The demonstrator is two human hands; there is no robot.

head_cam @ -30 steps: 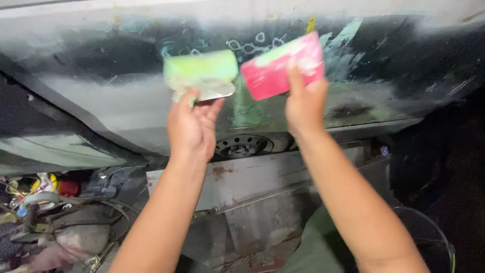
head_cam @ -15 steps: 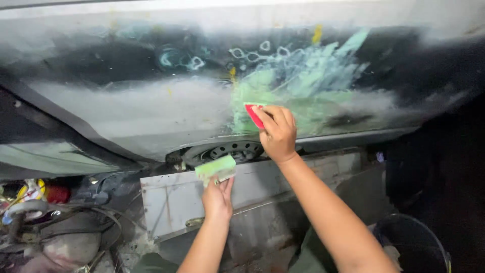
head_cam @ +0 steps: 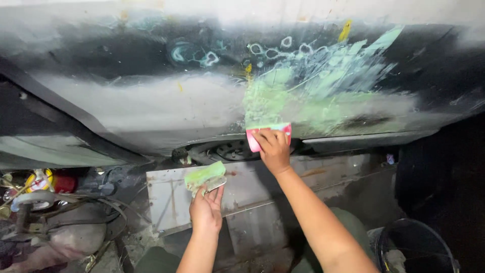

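My right hand (head_cam: pixel 275 149) presses a pink plastic spreader (head_cam: pixel 268 135) against the lower edge of a sanded car body panel (head_cam: pixel 151 106). Above the spreader, pale green body filler (head_cam: pixel 313 86) is smeared across the panel in broad streaks. My left hand (head_cam: pixel 206 207) is lower and to the left, away from the panel. It holds a flat metal board (head_cam: pixel 204 178) coated with green filler.
A grey metal sheet (head_cam: pixel 166 192) leans beneath the panel. A black bucket (head_cam: pixel 417 247) stands at the lower right. Tools, cables and red and yellow objects (head_cam: pixel 35 184) clutter the floor at the left. A wheel hub (head_cam: pixel 230 150) shows under the panel edge.
My right hand has dragged the pink spreader down the panel, leaving green filler. My left hand has dropped with the board from beside the spreader to well below the panel.
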